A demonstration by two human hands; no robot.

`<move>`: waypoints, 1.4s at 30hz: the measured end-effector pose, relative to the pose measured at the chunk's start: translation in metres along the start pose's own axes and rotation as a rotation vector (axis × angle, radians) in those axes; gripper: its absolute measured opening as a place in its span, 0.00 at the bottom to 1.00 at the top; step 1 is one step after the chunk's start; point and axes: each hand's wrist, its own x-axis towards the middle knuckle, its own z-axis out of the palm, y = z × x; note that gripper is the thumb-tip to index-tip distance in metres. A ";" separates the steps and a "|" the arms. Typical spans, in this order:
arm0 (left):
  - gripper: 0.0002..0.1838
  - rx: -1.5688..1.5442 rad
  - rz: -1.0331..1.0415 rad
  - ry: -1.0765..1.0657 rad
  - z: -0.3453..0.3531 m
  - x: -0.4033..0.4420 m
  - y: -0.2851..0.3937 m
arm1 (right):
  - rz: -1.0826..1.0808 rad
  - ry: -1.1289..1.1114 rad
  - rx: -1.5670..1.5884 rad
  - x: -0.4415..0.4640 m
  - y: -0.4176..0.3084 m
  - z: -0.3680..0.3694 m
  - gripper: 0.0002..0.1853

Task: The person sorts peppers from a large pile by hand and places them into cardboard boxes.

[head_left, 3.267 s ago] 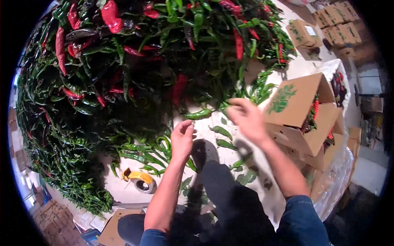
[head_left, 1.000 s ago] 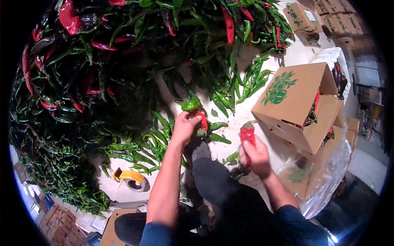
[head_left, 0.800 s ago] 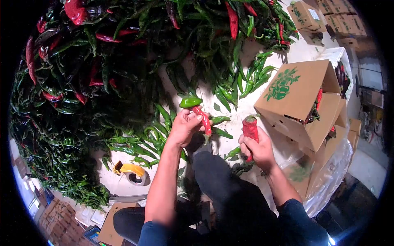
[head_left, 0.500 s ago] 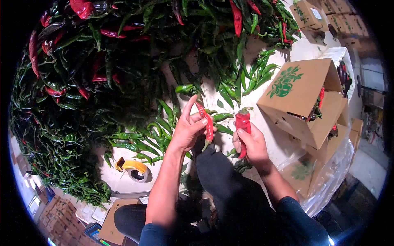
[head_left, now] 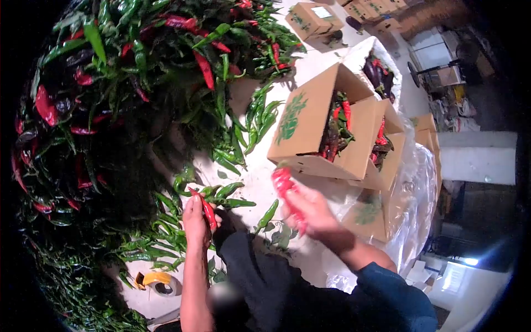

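Note:
A slim red pepper [head_left: 206,209] is gripped by my left hand [head_left: 196,220], low over loose green peppers [head_left: 160,235] on the pale floor. My right hand [head_left: 311,209] is closed on a thicker, wrinkled red pepper [head_left: 283,182], slightly blurred, just below the near edge of an open cardboard box [head_left: 301,119]. Red and dark peppers [head_left: 338,130] show inside that box. The large heap of green and red peppers [head_left: 121,110] rises beyond my left hand.
A second box [head_left: 394,160] with peppers stands beside the first, with clear plastic [head_left: 412,205] around it. Eggplants [head_left: 379,74] lie in a white-lined container behind. A yellow tape dispenser [head_left: 157,279] is at the lower left. Closed boxes [head_left: 312,21] sit at the top.
The view has swung to the right, showing more of the boxes. My hands are farther apart, each still with its red pepper. My left forefinger, raised before, is now folded down by the pepper.

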 end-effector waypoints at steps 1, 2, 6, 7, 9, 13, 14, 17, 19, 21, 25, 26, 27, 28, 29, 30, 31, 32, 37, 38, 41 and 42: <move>0.20 0.040 0.004 -0.017 0.007 -0.003 0.001 | -0.041 0.085 0.061 -0.007 -0.017 -0.009 0.14; 0.21 0.082 0.011 -0.034 0.019 -0.007 0.002 | -0.059 0.175 0.147 -0.013 -0.036 -0.030 0.12; 0.30 0.209 0.049 -0.319 0.106 -0.027 0.032 | -0.499 0.383 0.258 0.006 -0.147 -0.164 0.08; 0.31 0.304 0.116 -0.435 0.142 -0.043 0.055 | -0.631 0.313 0.303 0.008 -0.189 -0.186 0.12; 0.32 0.475 0.470 -0.698 0.202 -0.048 0.070 | -0.632 0.441 0.499 0.004 -0.239 -0.234 0.20; 0.26 0.873 0.599 -0.751 0.274 -0.062 0.084 | -0.681 0.678 -0.002 0.012 -0.200 -0.310 0.21; 0.25 0.935 0.610 -0.754 0.276 -0.053 0.071 | -0.705 0.768 -0.203 -0.002 -0.174 -0.256 0.20; 0.22 0.899 0.763 -0.741 0.232 -0.052 0.050 | -0.764 0.777 -0.433 -0.005 -0.104 -0.164 0.13; 0.21 0.828 0.479 -0.755 0.193 -0.061 0.058 | -0.725 0.692 -0.494 -0.008 -0.071 -0.113 0.12; 0.20 0.761 0.336 -0.684 0.151 -0.065 0.058 | -0.671 0.532 -0.488 -0.005 -0.048 -0.068 0.12; 0.15 0.603 0.185 -0.321 0.059 -0.035 0.015 | -0.587 0.087 -0.453 0.058 -0.027 0.016 0.20; 0.14 0.582 0.138 -0.236 0.044 -0.031 0.009 | -0.585 -0.001 -0.457 0.089 -0.024 0.034 0.23; 0.13 0.539 0.116 -0.204 0.031 -0.029 0.001 | -0.582 0.010 -0.452 0.121 -0.025 0.052 0.24; 0.13 0.496 0.095 -0.173 0.019 -0.026 -0.006 | -0.579 0.021 -0.447 0.155 -0.029 0.069 0.26; 0.12 0.453 0.075 -0.145 0.009 -0.024 -0.013 | -0.647 0.124 -0.526 0.186 -0.037 0.085 0.29; 0.13 0.485 0.099 -0.142 0.000 -0.021 -0.022 | -0.715 0.231 -0.603 0.215 -0.048 0.098 0.31; 0.13 0.492 0.107 -0.142 -0.006 -0.018 -0.028 | -0.786 0.289 -0.649 0.242 -0.060 0.106 0.32; 0.14 0.499 0.115 -0.143 -0.010 -0.016 -0.032 | -0.857 0.348 -0.695 0.264 -0.072 0.115 0.32; 0.14 0.439 0.139 -0.132 -0.021 -0.010 -0.024 | -0.641 0.561 -1.071 0.309 -0.107 0.150 0.23; 0.13 0.444 0.132 -0.121 -0.025 -0.008 -0.023 | -0.603 0.626 -1.093 0.315 -0.109 0.153 0.24; 0.13 0.421 0.128 -0.088 -0.033 -0.003 -0.012 | -0.675 0.703 -1.086 0.328 -0.116 0.150 0.27; 0.12 0.414 0.124 -0.075 -0.035 0.000 -0.011 | -0.743 0.736 -1.120 0.331 -0.117 0.150 0.27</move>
